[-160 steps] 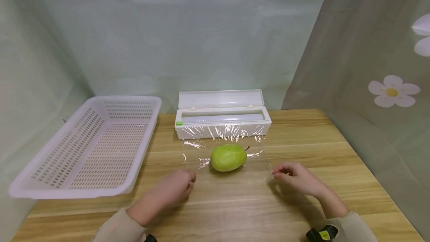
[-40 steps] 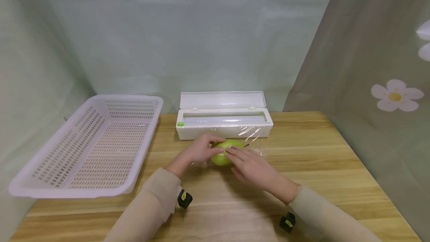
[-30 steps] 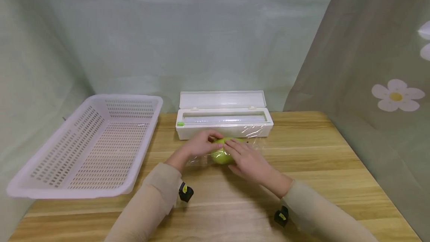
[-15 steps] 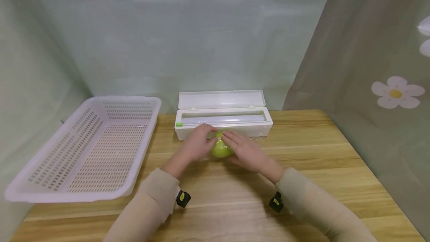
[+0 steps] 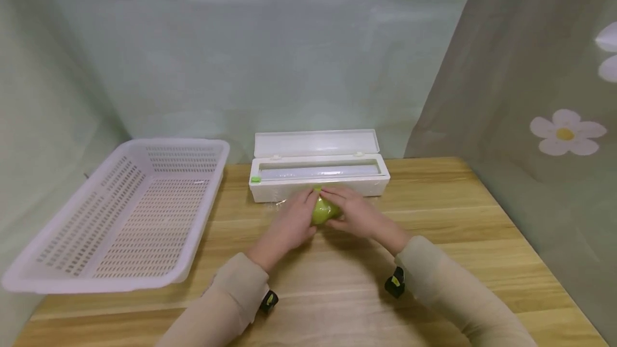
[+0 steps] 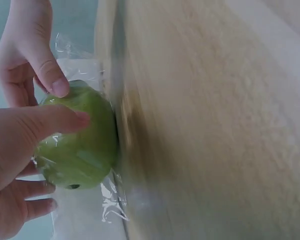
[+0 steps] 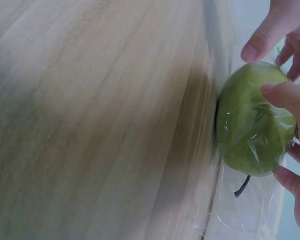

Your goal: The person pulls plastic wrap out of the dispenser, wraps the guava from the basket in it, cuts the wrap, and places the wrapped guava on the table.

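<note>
A green pear [image 5: 324, 210] lies on its side on the table in front of the open cling film box, partly covered by both hands. Clear cling film [image 6: 111, 200] covers the fruit and spreads flat beside it. My left hand [image 5: 293, 217] holds the pear from the left, its thumb on the near side and fingers behind. From the right, my right hand [image 5: 359, 213] grips the pear with thumb and fingers around it. A dark stem [image 7: 242, 186] sticks out from one end in the right wrist view.
The white cling film box [image 5: 270, 193] has its lid [image 5: 315, 143] raised and a film roll inside. A white perforated basket [image 5: 180, 269] stands to the left on the wooden table [image 5: 463, 229]. Pale cloth [image 5: 308, 58] hangs behind the table.
Both hands have come from the film's near corners to the pear, folding film over it. Over the last second, the pear has shifted slightly toward the box and the left hand has turned inward.
</note>
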`<state>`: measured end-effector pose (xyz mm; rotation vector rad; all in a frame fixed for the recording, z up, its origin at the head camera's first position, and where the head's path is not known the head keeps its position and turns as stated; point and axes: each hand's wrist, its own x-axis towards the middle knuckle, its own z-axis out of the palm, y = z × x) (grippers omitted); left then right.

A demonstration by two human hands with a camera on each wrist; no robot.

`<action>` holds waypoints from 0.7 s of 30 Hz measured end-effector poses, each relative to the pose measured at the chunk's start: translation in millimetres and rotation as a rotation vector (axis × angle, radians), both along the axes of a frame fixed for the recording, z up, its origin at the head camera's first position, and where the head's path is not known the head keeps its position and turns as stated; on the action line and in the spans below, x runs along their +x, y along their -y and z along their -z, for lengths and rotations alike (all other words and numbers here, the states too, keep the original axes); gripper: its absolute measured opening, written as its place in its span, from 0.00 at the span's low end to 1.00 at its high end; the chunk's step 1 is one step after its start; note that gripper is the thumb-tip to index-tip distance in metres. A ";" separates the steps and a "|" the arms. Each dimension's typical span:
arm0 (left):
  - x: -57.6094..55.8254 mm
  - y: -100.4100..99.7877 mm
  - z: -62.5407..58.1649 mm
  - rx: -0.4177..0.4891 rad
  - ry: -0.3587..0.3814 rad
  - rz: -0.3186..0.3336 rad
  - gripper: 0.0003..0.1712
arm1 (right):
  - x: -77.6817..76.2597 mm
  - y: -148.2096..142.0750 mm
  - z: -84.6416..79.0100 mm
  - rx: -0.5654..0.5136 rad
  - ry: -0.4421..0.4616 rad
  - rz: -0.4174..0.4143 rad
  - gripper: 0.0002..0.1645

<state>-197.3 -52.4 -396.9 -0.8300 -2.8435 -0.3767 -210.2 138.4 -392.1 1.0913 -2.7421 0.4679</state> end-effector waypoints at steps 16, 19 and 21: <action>-13.0 -2.2 2.5 0.153 0.114 -0.025 0.37 | 8.2 -3.6 9.4 0.123 -0.183 -0.025 0.50; -15.8 0.7 -2.0 0.226 0.183 -0.036 0.41 | 10.3 0.8 9.5 0.194 -0.213 -0.003 0.58; -17.2 2.6 -5.2 0.250 0.219 -0.034 0.43 | 10.7 3.8 10.6 0.226 -0.230 0.023 0.60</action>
